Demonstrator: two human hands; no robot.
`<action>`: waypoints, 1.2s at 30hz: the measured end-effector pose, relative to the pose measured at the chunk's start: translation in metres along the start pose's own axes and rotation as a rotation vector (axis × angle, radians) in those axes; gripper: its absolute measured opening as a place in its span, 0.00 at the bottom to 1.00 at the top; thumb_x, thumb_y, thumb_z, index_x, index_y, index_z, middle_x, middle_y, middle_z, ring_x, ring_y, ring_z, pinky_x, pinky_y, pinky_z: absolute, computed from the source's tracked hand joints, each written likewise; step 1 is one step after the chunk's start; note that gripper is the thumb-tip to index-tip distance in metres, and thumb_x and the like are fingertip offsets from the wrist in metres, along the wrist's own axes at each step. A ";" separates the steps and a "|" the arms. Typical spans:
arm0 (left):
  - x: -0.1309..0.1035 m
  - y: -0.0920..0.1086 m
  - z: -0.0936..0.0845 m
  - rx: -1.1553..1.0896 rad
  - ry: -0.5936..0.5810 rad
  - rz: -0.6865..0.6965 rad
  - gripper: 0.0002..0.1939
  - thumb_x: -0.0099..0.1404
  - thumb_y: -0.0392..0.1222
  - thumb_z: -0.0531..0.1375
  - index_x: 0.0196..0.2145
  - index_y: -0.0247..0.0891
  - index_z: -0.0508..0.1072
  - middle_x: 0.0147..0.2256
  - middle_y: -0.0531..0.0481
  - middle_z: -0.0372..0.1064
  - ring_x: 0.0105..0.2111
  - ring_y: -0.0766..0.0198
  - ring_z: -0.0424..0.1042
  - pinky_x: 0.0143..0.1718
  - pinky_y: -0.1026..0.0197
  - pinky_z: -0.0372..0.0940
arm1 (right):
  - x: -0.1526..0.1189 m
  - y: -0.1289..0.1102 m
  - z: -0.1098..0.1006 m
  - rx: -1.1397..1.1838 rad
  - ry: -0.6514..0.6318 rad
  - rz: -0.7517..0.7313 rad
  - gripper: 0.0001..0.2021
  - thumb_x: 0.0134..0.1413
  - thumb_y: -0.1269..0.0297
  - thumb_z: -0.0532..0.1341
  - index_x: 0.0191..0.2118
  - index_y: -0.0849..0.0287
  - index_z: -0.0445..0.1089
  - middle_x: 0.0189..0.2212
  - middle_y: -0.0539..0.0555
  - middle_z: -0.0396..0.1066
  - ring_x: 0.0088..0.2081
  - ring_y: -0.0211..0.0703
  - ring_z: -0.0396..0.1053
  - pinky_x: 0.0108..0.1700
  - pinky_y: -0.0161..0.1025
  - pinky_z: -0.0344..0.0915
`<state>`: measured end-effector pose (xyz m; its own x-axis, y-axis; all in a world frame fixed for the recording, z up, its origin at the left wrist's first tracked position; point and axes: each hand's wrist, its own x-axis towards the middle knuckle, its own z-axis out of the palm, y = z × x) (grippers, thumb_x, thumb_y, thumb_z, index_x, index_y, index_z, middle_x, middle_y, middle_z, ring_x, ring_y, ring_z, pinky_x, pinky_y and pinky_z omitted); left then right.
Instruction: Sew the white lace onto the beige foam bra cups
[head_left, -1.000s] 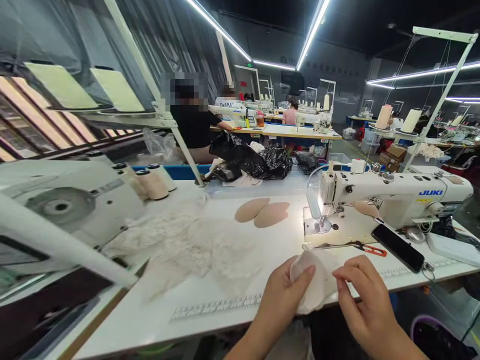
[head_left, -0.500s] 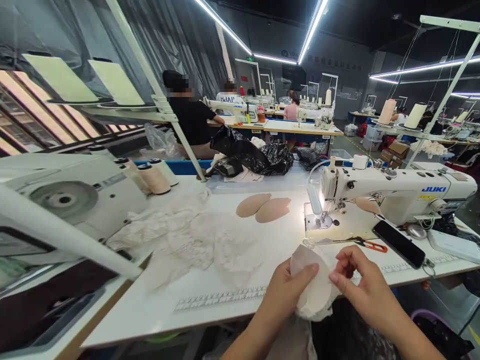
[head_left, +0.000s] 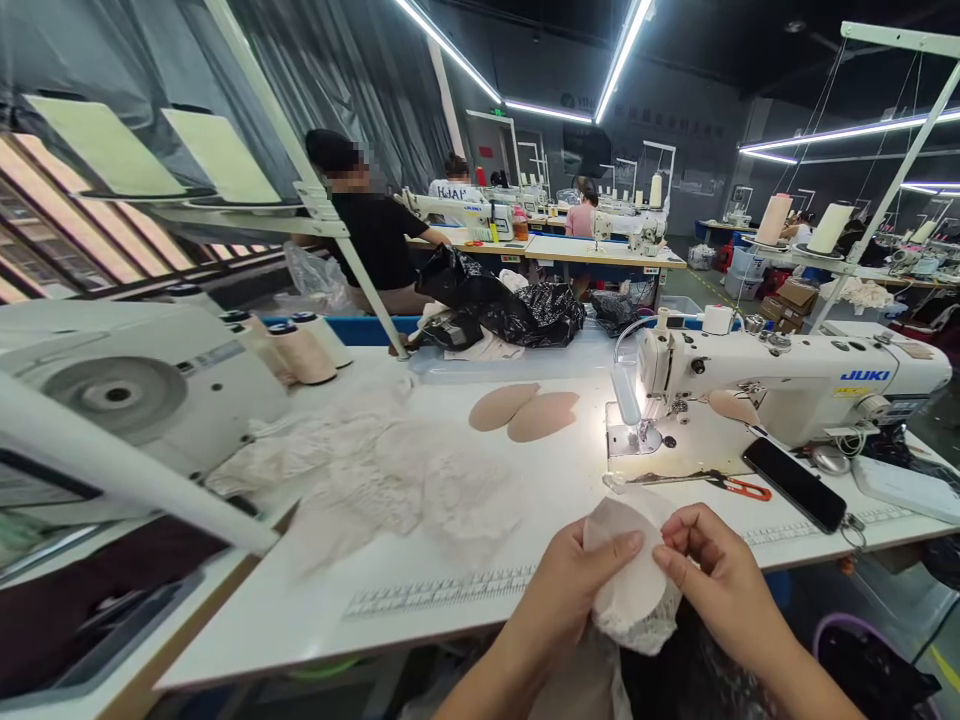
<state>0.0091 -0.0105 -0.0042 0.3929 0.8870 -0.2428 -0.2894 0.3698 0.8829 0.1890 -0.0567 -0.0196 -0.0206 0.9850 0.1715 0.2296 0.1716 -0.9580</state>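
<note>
In front of the table's edge, my left hand [head_left: 566, 585] grips a pale beige oval cup pad [head_left: 626, 580], thumb across its face. Thin white lace fabric [head_left: 649, 630] lies around the pad and hangs below it. My right hand [head_left: 709, 565] is closed, thumb and forefinger pinching the fabric's edge at the pad's right side. Two tan oval pads [head_left: 544, 415] lie overlapping on the table beyond. To their left spreads a loose heap of whitish lace fabric [head_left: 390, 480].
A white sewing machine [head_left: 787, 370] with its lamp lit stands at right. Near it lie orange-handled thread snips [head_left: 746, 487], a black phone [head_left: 795, 485] and a white box [head_left: 907, 490]. A ruler strip [head_left: 442, 590] runs along the front edge. Another machine [head_left: 127, 390] stands at left; people sit beyond.
My right hand has closed in on the fabric's edge, its fingers drawn nearer to the pad. The lace below has shifted slightly right and shows more. The view has moved a little.
</note>
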 end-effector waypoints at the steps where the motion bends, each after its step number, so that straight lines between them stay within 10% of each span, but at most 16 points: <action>1: 0.001 -0.003 -0.002 0.039 0.003 0.021 0.26 0.49 0.55 0.77 0.38 0.31 0.84 0.32 0.39 0.81 0.33 0.50 0.79 0.35 0.57 0.72 | 0.000 -0.002 0.000 -0.081 0.000 -0.041 0.07 0.69 0.58 0.61 0.41 0.55 0.68 0.33 0.49 0.69 0.35 0.41 0.67 0.39 0.36 0.64; 9: -0.001 -0.011 -0.007 0.362 0.074 0.155 0.18 0.56 0.55 0.72 0.28 0.35 0.80 0.25 0.49 0.76 0.26 0.60 0.71 0.27 0.63 0.64 | 0.008 0.003 0.004 -0.903 0.233 -0.629 0.11 0.61 0.78 0.55 0.31 0.56 0.64 0.24 0.50 0.64 0.27 0.44 0.61 0.32 0.41 0.55; 16: 0.000 -0.006 -0.007 0.238 -0.057 0.040 0.18 0.54 0.53 0.74 0.32 0.32 0.83 0.28 0.45 0.77 0.26 0.59 0.71 0.28 0.62 0.63 | 0.006 -0.018 -0.009 -0.300 0.065 -0.187 0.07 0.64 0.70 0.55 0.33 0.54 0.65 0.28 0.48 0.64 0.29 0.40 0.64 0.30 0.35 0.59; 23: -0.009 0.012 0.000 0.337 -0.175 0.015 0.16 0.54 0.51 0.73 0.25 0.34 0.81 0.23 0.48 0.74 0.24 0.61 0.68 0.25 0.64 0.59 | 0.008 -0.001 -0.031 -0.072 -0.225 -0.156 0.08 0.69 0.62 0.54 0.37 0.54 0.66 0.33 0.51 0.68 0.30 0.41 0.64 0.32 0.37 0.63; 28: -0.019 0.030 -0.010 0.483 -0.152 0.014 0.15 0.56 0.51 0.70 0.26 0.35 0.81 0.22 0.49 0.72 0.22 0.62 0.67 0.24 0.65 0.59 | 0.025 0.002 -0.083 -0.414 0.120 -0.174 0.09 0.69 0.62 0.54 0.35 0.53 0.67 0.27 0.49 0.64 0.28 0.42 0.61 0.31 0.38 0.61; 33: -0.016 0.029 -0.012 0.705 -0.120 0.369 0.05 0.60 0.41 0.67 0.30 0.41 0.85 0.29 0.46 0.76 0.30 0.57 0.72 0.31 0.62 0.63 | 0.012 -0.035 -0.053 -0.500 -0.040 -0.431 0.19 0.64 0.56 0.64 0.59 0.49 0.66 0.50 0.59 0.72 0.41 0.50 0.70 0.43 0.45 0.70; 36: -0.018 0.023 -0.013 0.757 -0.064 0.649 0.12 0.58 0.34 0.66 0.37 0.48 0.86 0.33 0.45 0.77 0.35 0.53 0.73 0.39 0.57 0.65 | 0.005 -0.037 -0.027 -0.583 -0.081 -0.608 0.14 0.67 0.69 0.60 0.55 0.50 0.69 0.44 0.57 0.74 0.40 0.49 0.70 0.40 0.45 0.69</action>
<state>-0.0162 -0.0145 0.0147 0.4084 0.8302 0.3795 0.1588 -0.4740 0.8661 0.2063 -0.0584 0.0225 -0.3671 0.7269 0.5803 0.6206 0.6562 -0.4293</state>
